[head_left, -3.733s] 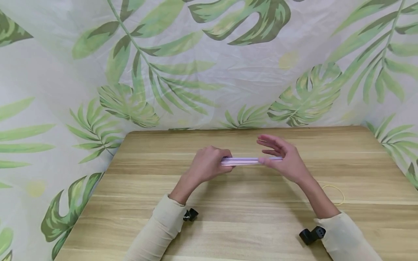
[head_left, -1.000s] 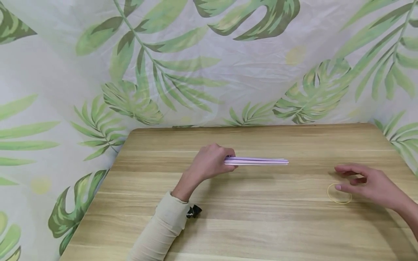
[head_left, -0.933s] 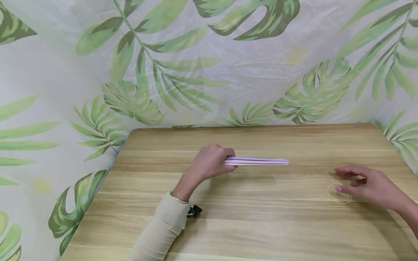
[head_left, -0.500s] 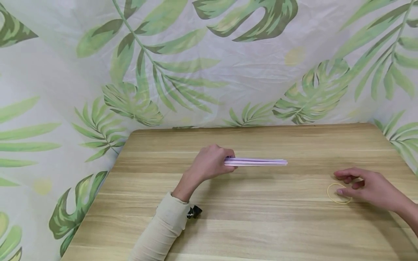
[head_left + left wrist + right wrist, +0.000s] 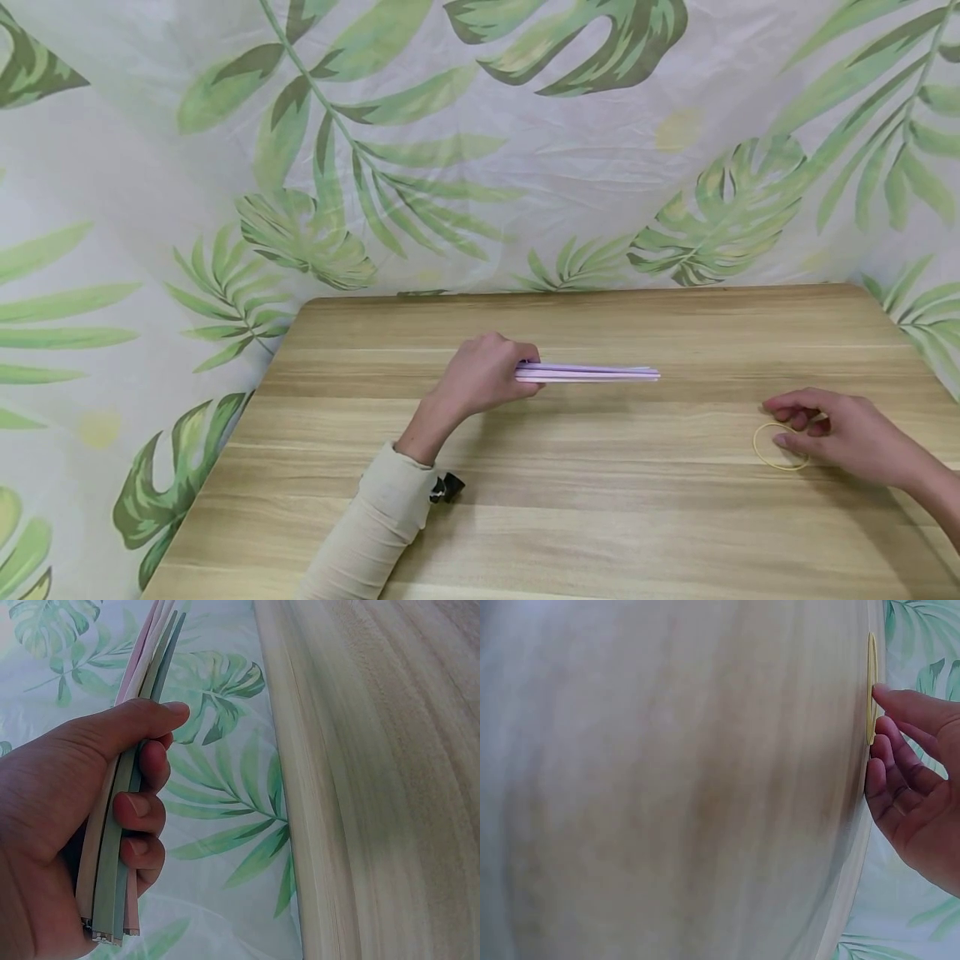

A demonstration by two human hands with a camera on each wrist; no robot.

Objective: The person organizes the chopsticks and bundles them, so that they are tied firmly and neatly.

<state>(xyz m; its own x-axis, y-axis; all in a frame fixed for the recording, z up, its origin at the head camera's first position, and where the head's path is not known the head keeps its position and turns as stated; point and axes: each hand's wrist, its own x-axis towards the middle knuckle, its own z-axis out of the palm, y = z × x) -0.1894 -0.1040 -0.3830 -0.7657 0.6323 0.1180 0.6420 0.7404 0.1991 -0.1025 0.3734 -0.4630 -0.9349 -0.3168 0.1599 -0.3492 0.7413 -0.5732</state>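
Note:
My left hand [image 5: 483,375] grips a bundle of thin pastel strips [image 5: 592,372] and holds it level above the table. In the left wrist view, the fingers and thumb [image 5: 146,716] wrap round the bundle [image 5: 112,855], whose pink, pale and green strips end unevenly below the palm. Further right, my right hand [image 5: 847,433] is low over the table at a yellow rubber band [image 5: 759,454]. Its fingers are loosely bent, with a gap between thumb and forefinger. The thumb tip overlaps the band [image 5: 871,667] in the right wrist view.
The wood-grain table [image 5: 600,517] spreads under both hands. Behind it hangs a leaf-patterned cloth [image 5: 570,167], meeting the table's back edge. A small black device [image 5: 447,487] sits at the left sleeve cuff [image 5: 397,487].
My right hand has left the strips' far end and moved right and down to the rubber band, its fingers since drawing slightly closer together. My left hand has kept its grip on the strips.

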